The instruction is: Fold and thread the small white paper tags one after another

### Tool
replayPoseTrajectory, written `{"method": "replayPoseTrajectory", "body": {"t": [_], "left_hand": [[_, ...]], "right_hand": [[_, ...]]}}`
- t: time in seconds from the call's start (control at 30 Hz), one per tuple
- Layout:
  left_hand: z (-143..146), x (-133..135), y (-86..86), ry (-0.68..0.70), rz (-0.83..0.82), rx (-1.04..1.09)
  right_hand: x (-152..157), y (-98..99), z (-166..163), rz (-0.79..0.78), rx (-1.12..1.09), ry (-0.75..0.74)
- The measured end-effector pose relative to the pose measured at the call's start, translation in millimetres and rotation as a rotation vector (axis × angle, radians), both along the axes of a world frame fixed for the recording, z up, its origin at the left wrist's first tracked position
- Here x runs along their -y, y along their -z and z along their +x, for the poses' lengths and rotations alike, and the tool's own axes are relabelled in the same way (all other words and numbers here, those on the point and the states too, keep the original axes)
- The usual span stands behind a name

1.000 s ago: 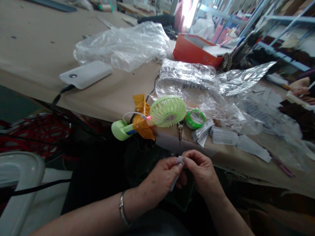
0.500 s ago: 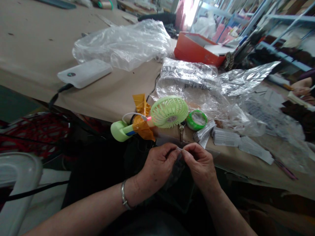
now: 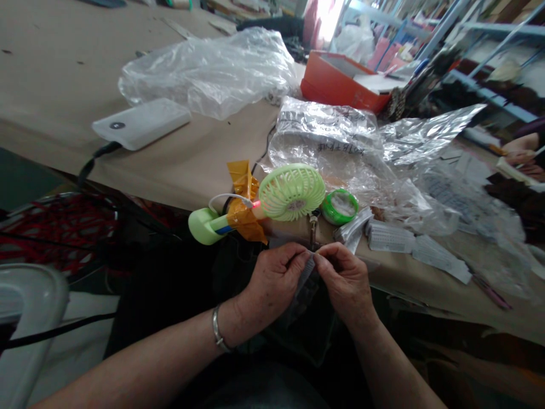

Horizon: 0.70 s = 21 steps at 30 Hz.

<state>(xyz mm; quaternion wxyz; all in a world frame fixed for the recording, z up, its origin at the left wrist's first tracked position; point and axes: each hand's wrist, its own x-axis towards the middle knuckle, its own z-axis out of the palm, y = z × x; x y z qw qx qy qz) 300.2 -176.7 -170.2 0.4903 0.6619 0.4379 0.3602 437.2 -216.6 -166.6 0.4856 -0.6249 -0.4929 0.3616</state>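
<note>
My left hand (image 3: 272, 281) and my right hand (image 3: 346, 278) meet below the table edge, both pinched on a small pale paper strip (image 3: 305, 276) that hangs between the fingertips. Just above them a green hand fan (image 3: 292, 192) wrapped with orange tape (image 3: 243, 211) lies on the table edge. A green tape roll (image 3: 339, 205) and folded paper strips (image 3: 389, 237) lie to the right of the fan. A silver bracelet sits on my left wrist.
Crumpled clear plastic bags (image 3: 213, 71) cover the brown table (image 3: 55, 79). A white power bank (image 3: 140, 122) with a black cable lies at left. An orange box (image 3: 340, 85) stands at the back. Another person's hand (image 3: 522, 149) shows at far right.
Both hands have risen toward the table edge, still pinching the paper strip. The strip now hangs lower between the fingers.
</note>
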Motion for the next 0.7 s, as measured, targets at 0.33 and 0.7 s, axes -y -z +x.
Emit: {"method": "replayPoseTrajectory", "body": {"t": [0.33,0.7], "left_hand": [[2,-2,-0.1,-0.01,-0.063,0.035],[-11,9,24.6,0.039,-0.184,0.034]], "right_hand": [[-1,3.1,1,0.037,-0.014,0.013],[8,-39.8,33,0.376,0.673,-0.038]]}}
